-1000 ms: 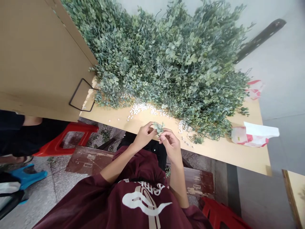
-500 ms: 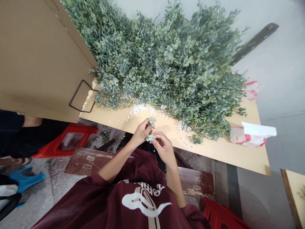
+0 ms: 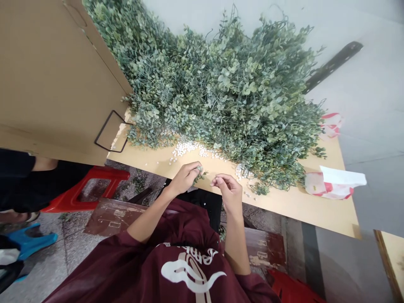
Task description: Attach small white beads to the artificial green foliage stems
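My left hand (image 3: 186,177) is closed on a small green leaf sprig (image 3: 200,176), just over the table's front edge. To its right, my right hand (image 3: 229,189) has its thumb and fingertips pinched together; whatever may be between them is too small to make out. Beyond both hands a large heap of green leafy stems (image 3: 214,92) covers much of the wooden table (image 3: 325,212). Small white pieces (image 3: 184,148) lie scattered along the near side of the heap, with more by its right part.
A cardboard box (image 3: 57,84) stands at the left, a black wire frame (image 3: 110,130) by its corner. A red-and-white packet (image 3: 328,185) lies on the right. Below are a brown bench (image 3: 116,216), a red stool (image 3: 85,206) and a blue stool (image 3: 38,242). Part of a person shows at far left.
My hands have moved apart; my right hand has shifted right, away from the sprig, and my left hand slightly left. The view has also shifted a little.
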Available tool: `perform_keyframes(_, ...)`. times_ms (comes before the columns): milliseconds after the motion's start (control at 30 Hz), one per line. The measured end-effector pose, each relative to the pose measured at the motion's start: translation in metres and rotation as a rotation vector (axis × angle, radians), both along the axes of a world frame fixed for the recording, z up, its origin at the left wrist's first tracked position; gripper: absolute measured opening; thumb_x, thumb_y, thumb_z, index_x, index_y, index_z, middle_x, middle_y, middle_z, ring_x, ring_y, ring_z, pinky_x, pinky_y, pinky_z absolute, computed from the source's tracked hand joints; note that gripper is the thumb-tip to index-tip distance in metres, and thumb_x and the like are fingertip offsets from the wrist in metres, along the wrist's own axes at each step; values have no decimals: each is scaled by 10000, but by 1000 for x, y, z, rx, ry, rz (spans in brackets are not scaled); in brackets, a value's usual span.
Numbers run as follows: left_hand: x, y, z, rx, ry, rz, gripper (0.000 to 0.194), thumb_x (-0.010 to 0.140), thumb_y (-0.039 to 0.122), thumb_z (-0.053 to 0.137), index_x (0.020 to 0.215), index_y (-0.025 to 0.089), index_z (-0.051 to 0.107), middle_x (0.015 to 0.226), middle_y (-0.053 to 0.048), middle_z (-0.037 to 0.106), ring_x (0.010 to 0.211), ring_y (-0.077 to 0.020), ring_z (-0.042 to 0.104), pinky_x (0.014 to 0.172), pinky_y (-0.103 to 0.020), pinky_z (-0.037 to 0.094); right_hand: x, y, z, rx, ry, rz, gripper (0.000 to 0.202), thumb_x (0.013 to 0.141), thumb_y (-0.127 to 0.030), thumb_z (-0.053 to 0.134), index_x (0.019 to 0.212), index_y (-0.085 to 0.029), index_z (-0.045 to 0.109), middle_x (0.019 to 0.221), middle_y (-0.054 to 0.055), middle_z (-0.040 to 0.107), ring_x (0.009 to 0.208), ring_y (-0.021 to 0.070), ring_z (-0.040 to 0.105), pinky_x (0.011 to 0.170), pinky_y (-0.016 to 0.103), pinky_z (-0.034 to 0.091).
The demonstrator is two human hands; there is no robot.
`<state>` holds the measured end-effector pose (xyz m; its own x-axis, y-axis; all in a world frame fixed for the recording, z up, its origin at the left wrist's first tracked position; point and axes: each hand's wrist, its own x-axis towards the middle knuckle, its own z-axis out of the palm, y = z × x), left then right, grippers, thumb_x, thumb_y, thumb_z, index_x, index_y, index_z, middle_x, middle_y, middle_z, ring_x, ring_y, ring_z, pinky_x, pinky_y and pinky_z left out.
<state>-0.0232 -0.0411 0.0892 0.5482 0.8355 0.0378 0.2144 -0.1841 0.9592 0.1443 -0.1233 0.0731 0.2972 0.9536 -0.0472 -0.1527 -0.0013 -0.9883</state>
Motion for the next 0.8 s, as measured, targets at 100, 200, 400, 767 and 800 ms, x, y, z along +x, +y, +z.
perform_keyframes(100, 4, -2, 5, 57, 32, -10, 316, 968, 309, 298, 795, 166, 521, 766, -18, 558, 730, -139, 512, 717, -252, 393, 2, 5, 4, 8, 166, 18, 159, 797, -335, 707, 889, -207, 688, 761, 14, 696, 658, 151, 662, 714, 353, 575)
perform_keyframes(200, 6, -3, 7, 133, 27, -76, 364, 992, 379, 283, 834, 166, 532, 795, -27, 568, 745, -140, 528, 726, -249, 399, 1, 6, 9, -8, 274, 69, 204, 762, -365, 746, 893, -222, 685, 726, 2, 686, 604, 140, 651, 644, 327, 582)
perform_keyframes(400, 2, -10, 12, 262, 47, -212, 371, 991, 405, 328, 897, 163, 594, 778, -27, 597, 685, -118, 535, 679, -220, 395, -7, 1, 13, -39, 379, 96, 268, 705, -432, 786, 808, -219, 661, 593, -27, 622, 472, 110, 575, 480, 246, 516)
perform_keyframes(767, 2, -13, 13, 421, 44, -304, 376, 998, 364, 327, 878, 164, 622, 756, -44, 636, 696, -128, 571, 686, -223, 392, -13, -2, 17, -31, 425, 117, 262, 752, -434, 744, 768, -213, 604, 513, -66, 506, 401, 73, 437, 401, 203, 390)
perform_keyframes(800, 2, -13, 14, 419, 43, -310, 378, 997, 363, 325, 874, 165, 623, 761, -46, 641, 699, -128, 574, 687, -224, 395, -13, -2, 18, -32, 419, 115, 264, 753, -435, 742, 766, -212, 601, 510, -67, 501, 401, 73, 434, 401, 205, 386)
